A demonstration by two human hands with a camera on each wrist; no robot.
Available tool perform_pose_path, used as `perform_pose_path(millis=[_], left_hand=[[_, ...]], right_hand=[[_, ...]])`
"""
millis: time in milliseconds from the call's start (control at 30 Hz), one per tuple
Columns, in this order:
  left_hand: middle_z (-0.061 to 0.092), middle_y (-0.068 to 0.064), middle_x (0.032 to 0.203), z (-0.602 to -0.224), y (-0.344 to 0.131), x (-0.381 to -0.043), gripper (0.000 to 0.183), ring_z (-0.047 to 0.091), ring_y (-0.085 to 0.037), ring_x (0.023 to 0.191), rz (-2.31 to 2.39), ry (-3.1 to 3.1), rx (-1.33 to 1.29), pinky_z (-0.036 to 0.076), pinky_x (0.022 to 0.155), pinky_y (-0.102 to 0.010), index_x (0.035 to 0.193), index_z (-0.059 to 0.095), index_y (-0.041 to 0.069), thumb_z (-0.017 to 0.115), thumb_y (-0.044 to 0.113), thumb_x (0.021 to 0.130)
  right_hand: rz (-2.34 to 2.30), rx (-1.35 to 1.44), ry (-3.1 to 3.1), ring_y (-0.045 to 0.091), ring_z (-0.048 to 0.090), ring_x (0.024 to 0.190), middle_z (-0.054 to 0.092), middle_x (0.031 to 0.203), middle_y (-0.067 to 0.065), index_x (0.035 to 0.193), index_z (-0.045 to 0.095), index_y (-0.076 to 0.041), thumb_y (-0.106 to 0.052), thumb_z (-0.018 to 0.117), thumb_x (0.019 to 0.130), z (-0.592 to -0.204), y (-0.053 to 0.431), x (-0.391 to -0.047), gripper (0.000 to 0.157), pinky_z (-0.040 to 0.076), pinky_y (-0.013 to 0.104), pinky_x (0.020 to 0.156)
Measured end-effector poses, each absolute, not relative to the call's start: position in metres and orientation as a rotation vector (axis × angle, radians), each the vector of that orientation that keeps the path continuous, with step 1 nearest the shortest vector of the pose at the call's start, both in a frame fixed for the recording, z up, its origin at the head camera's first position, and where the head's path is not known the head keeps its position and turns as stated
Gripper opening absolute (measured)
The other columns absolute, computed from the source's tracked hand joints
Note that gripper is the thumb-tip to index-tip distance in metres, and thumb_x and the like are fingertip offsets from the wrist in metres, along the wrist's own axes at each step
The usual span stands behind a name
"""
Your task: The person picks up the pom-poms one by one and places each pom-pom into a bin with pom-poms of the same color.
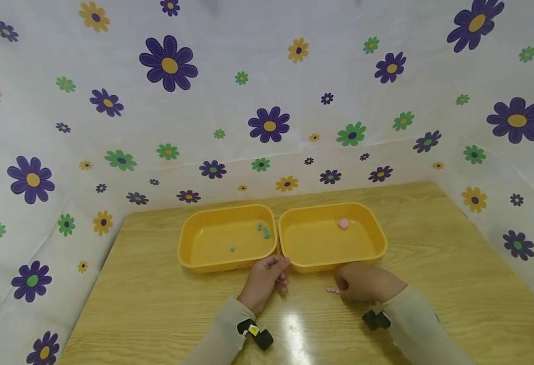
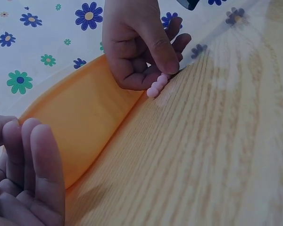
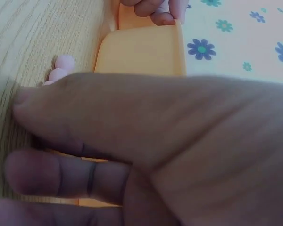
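Observation:
My left hand (image 1: pixel 263 281) is at the near inner corner of the right yellow tray (image 1: pixel 330 265), its thumb and a finger pinching the rim there. In the right wrist view, those fingers (image 3: pixel 175 9) meet the tray's corner. Just in front of the same tray, my right hand (image 1: pixel 367 284) is low over the table, by a short row of small pink beads (image 1: pixel 332 290). In the left wrist view, its thumb and finger close on the end of the bead row (image 2: pixel 153 89); the bead at the fingertips is partly hidden.
A second yellow tray (image 1: pixel 223 266) stands to the left with several small blue-green beads (image 1: pixel 265 232) in it. One pink piece (image 1: pixel 343 223) lies in the right tray. A flower-printed white cloth (image 1: pixel 230 101) hangs behind and beside the wooden table (image 1: pixel 157 299).

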State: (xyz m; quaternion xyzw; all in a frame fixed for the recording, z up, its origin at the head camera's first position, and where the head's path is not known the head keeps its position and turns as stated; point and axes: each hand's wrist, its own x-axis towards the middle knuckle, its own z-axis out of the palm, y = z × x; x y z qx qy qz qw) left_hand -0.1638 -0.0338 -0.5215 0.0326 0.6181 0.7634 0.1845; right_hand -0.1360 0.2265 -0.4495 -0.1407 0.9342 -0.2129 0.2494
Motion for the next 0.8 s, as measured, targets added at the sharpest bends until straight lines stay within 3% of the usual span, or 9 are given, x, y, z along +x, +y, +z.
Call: perform_pose_path(millis=[233,400,567,800], left_hand=[[0.059,-0.001,0.072,-0.521,-0.034,-0.163,0.030,0.062,-0.010,0.061,2.144,1.750,0.101,0.057,0.055,-0.025,0.104,0.063,-0.005,0.069,0.024,0.101],[0.059,-0.001,0.073,-0.521,-0.034,-0.163,0.028,0.062,-0.010,0.062,2.138,1.758,0.103,0.057,0.055,-0.025,0.104,0.063,-0.003,0.069,0.024,0.101],[0.058,-0.001,0.073,-0.521,-0.034,-0.163,0.029,0.062,-0.010,0.062,2.137,1.762,0.106,0.057,0.055,-0.025,0.104,0.063,-0.003,0.069,0.025,0.102],[0.058,0.000,0.073,-0.520,-0.034,-0.162,0.031,0.061,-0.010,0.062,2.133,1.771,0.094,0.056,0.055,-0.025,0.106,0.064,-0.005,0.069,0.025,0.102]], right_hand=[[-0.607,-0.392,2.513,0.013,0.049,0.046,0.052,0.069,0.000,0.074,0.056,-0.017,-0.021,0.070,0.099,-0.444,0.228,-0.135,0.030,0.041,0.024,0.041],[-0.687,-0.463,2.497,0.014,0.052,0.050,0.053,0.074,0.001,0.081,0.060,-0.018,-0.010,0.069,0.098,-0.436,0.231,-0.135,0.021,0.046,0.029,0.039],[-0.779,-0.610,2.467,0.009,0.051,0.050,0.054,0.073,-0.003,0.087,0.063,-0.018,-0.013,0.071,0.098,-0.426,0.234,-0.135,0.015,0.047,0.026,0.039],[-0.915,-0.944,2.847,0.003,0.046,0.065,0.048,0.072,-0.014,0.085,0.058,-0.021,-0.002,0.068,0.091,-0.413,0.230,-0.141,0.022,0.042,0.022,0.059]])
